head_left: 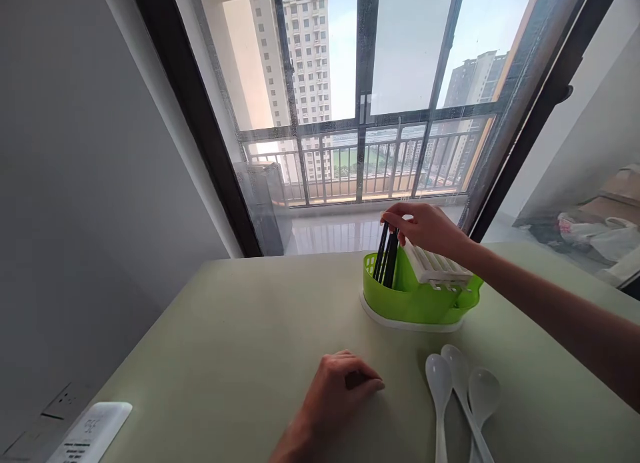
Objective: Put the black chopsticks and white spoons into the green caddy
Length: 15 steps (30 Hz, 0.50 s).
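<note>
My right hand (420, 224) reaches over a bright green utensil caddy (417, 303) and pinches the upper ends of black chopsticks (386, 253). Their lower ends stand inside the left compartment, leaning slightly; how many are in my fingers is hidden. My left hand (343, 390) rests on the table in front of the caddy, fingers curled and thumb against them, with nothing visible in it. To its right lie three white spoons (439, 376), overlapping, bowls pointing away from me.
A white slatted rack (437, 266) sits on the caddy's right half, above a white base tray (400, 324). On the pale green table (240, 336), a white device with a display (93, 431) lies at the near left. Beyond the far edge stands a glass window (395, 163).
</note>
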Each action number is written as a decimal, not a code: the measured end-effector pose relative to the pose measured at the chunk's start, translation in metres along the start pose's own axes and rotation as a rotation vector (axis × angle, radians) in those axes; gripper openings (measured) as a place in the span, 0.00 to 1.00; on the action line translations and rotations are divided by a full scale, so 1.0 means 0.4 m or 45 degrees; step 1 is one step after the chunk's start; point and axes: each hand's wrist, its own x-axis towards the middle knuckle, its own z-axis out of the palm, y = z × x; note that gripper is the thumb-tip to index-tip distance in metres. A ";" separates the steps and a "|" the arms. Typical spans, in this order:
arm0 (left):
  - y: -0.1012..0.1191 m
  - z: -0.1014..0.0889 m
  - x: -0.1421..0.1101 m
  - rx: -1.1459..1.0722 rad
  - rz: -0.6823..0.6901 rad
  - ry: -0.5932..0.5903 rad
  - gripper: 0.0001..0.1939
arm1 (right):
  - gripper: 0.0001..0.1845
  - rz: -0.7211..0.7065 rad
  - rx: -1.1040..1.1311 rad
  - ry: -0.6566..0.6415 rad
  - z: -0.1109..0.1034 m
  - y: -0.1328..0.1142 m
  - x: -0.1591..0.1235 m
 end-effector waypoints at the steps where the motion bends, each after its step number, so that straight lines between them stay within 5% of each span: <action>1: 0.001 0.000 0.000 0.001 0.001 0.002 0.03 | 0.18 0.002 -0.044 0.025 0.002 0.001 0.003; 8: 0.002 -0.005 0.000 0.012 0.022 -0.002 0.03 | 0.18 -0.201 -0.272 0.344 -0.011 -0.030 -0.022; 15: 0.004 -0.005 0.001 0.016 0.023 -0.002 0.03 | 0.14 -0.604 -0.320 0.154 -0.057 -0.090 -0.196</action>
